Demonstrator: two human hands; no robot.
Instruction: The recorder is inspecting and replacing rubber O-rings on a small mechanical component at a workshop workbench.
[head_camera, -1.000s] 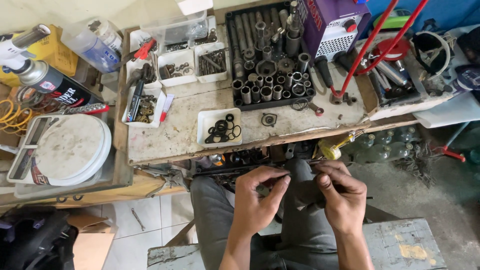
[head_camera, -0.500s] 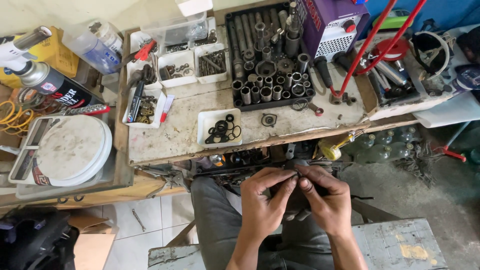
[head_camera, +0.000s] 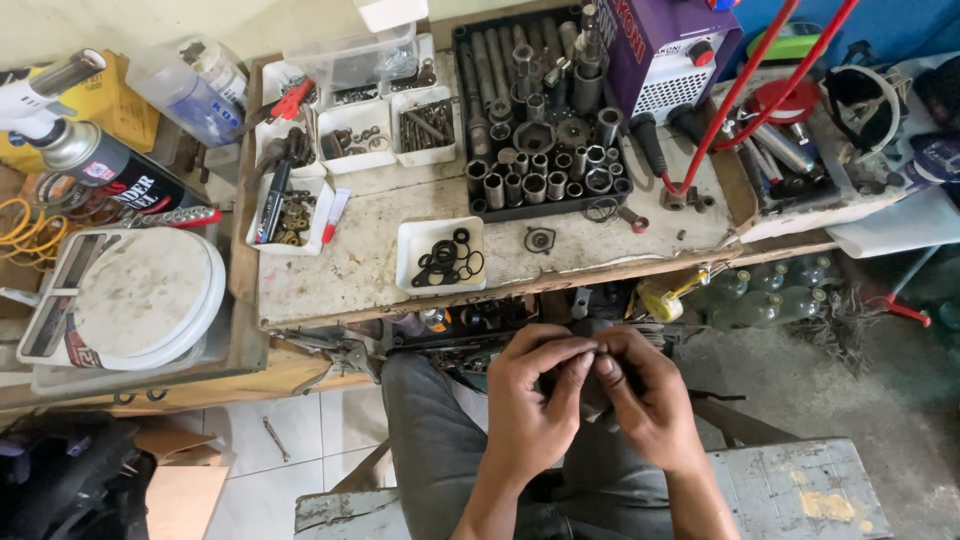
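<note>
Below the bench (head_camera: 400, 270), both my hands, left (head_camera: 535, 405) and right (head_camera: 645, 400), pinch a small dark part (head_camera: 598, 352) over my lap. Keep fingertips tight; it's tiny, easily dropped.

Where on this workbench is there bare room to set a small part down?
Bare top lies between the tray of brass bits and the tray of black rings, and again right of the socket tray. The back row of trays is crowded.
</note>
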